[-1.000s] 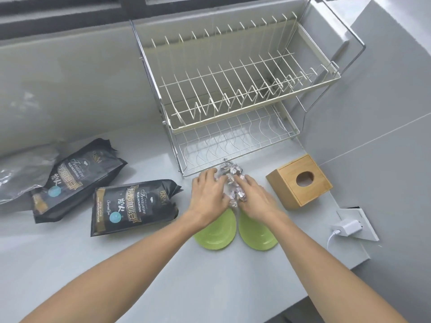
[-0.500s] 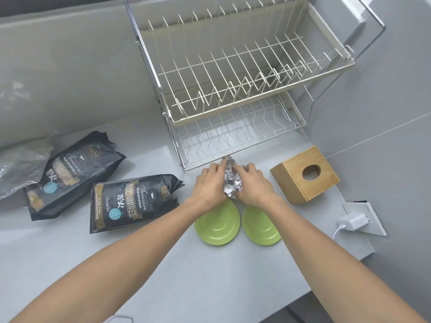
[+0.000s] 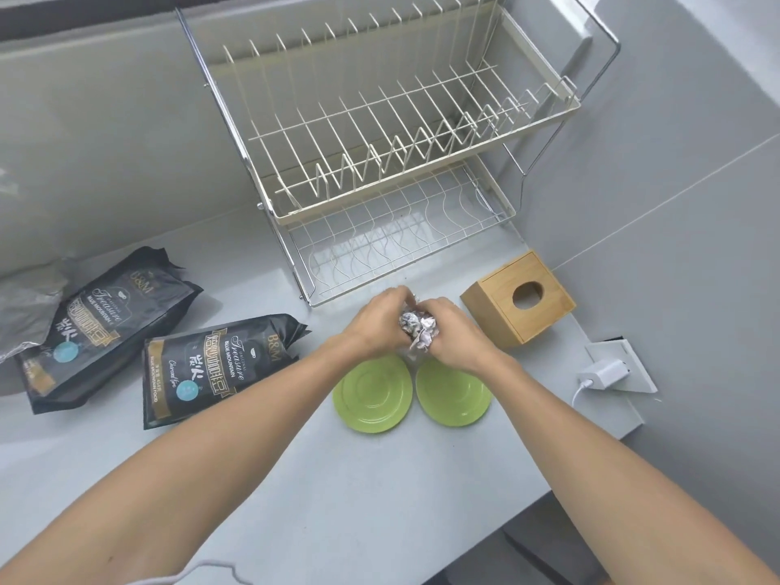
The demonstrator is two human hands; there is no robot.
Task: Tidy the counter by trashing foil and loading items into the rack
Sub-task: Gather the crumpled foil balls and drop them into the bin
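Grey counter (image 3: 295,479) under grey walls, lit evenly. Far centre, two-tier wire rack (image 3: 380,162), both tiers bare. Just near of its front edge, foil (image 3: 415,333) crumpled into a wad, squeezed between both hands. Left hand (image 3: 375,327) cupped tight around the wad's left side, fingers curled over the top. Right hand (image 3: 456,335) pressed in from the right, fingers wrapped round. Only a patch of silver showing between the palms. Directly near of the hands, two green plates side by side on the counter: left plate (image 3: 372,394), right plate (image 3: 453,394), nearly touching, far rims tucked under the wrists. Right of the hands, wooden box (image 3: 517,297) with an oval hole on top. Further right, white charger (image 3: 601,373) plugged into a socket. Left side, two black bags: near bag (image 3: 215,365) and far bag (image 3: 97,323), flat on the counter, with a silver pouch (image 3: 29,306) at the left edge.
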